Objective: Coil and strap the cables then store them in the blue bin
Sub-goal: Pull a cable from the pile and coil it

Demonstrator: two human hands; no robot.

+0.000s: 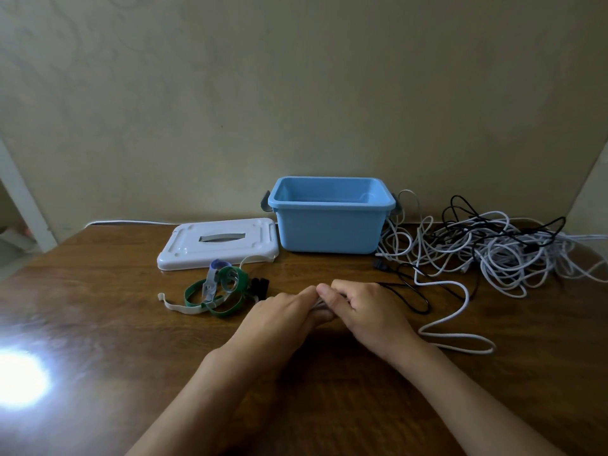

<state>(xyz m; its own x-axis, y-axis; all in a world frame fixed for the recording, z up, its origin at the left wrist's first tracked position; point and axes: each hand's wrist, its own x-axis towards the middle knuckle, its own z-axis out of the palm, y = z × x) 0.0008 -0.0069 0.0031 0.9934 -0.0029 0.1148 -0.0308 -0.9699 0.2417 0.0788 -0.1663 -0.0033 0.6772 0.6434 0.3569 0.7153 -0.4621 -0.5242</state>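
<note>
1. Left hand (283, 311): fingers curled over the end of a thin white cord (455, 319), held low over the brown wooden table (98, 307); fingertips meeting those of the other hand.
2. Right hand (365, 307): likewise curled round the same cord, which trails off to the right in loose bends.
3. Tangled heap of white and black cables (500, 251): at the far right, just beside the open light-blue plastic bin (329, 225), nothing visible inside (floor only partly shown).
4. Loose green and white straps (217, 291): lying left of the hands, near the flat white bin lid (217, 246).
5. Advice for the coiling in hand: keep loops even and of one size, feed slack with one hand, draw the cord free of the heap gently, avoid dragging the thin black lead (414, 297) along.
6. Hard to make out: loops already formed, if any, hidden under the fingers; strap count unclear; glare patch at lower left.
</note>
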